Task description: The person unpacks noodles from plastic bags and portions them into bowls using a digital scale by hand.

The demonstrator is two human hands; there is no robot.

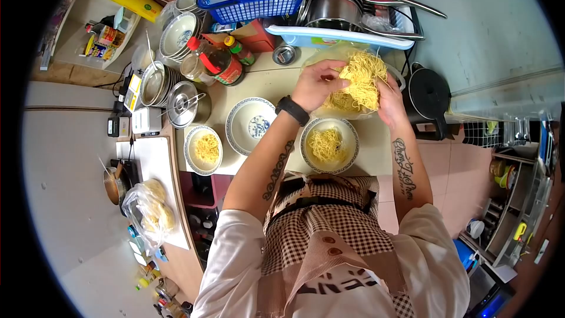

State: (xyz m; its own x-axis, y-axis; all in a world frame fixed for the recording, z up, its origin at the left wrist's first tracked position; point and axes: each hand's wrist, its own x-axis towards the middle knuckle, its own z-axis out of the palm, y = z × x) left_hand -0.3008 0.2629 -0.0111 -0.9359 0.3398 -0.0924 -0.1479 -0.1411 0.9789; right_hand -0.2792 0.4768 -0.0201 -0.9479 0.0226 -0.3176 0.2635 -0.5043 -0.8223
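A clump of thin yellow noodles [364, 76] is lifted between my two hands above the table. My left hand [322, 84], with a black band at the wrist, pinches the clump's left side with thumb and fingers. At the right side my right hand [391, 101] is closed around its edge, fingers partly hidden by the strands. Under and behind them is a clear plastic bag [329, 55] with more noodles. Just below stands a patterned bowl [304, 152] with a portion of noodles inside. A smaller bowl [187, 152] at the left also holds noodles; between them is a larger bowl [235, 119] without noodles.
Sauce bottles [226, 65], a lidded metal pot [183, 105] and stacked bowls [176, 35] line the back left. Behind sit a blue basket [256, 3] and a tray [338, 36] of pans. A black-lidded pot [428, 93] is right. Bagged noodles [154, 209] lie on a left board.
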